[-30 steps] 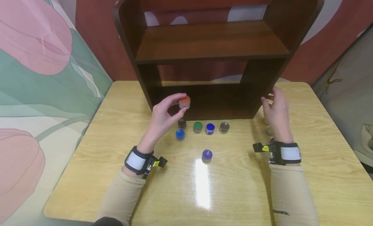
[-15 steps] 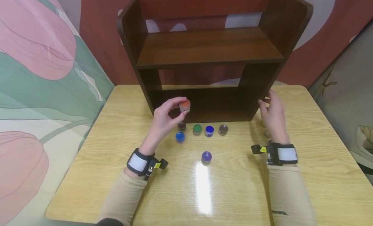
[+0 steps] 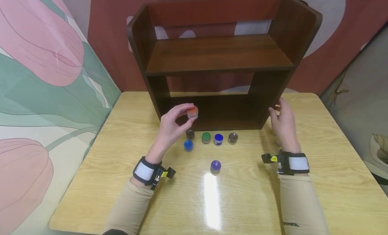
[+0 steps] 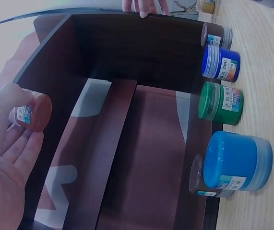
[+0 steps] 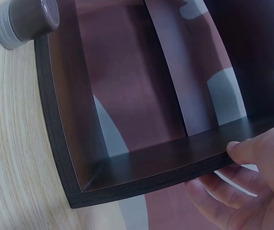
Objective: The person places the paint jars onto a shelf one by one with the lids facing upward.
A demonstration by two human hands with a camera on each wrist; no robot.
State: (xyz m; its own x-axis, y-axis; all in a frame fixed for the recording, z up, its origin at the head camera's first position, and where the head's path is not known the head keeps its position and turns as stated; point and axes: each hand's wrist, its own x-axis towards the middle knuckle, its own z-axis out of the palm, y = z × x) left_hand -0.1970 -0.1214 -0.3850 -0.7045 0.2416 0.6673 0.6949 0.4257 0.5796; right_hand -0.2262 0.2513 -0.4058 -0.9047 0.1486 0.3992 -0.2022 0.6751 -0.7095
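L hand (image 3: 168,128) w/ orange-lid jar (image 3: 192,113) in pinch; R hand (image 3: 284,124) on shelf (image 3: 218,55)

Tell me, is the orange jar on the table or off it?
Off: the left hand pinches the orange jar up above the table.

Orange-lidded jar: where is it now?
Head view: the orange-lidded jar is pinched by the left hand, in front of the left half of the shelf's lower compartment.
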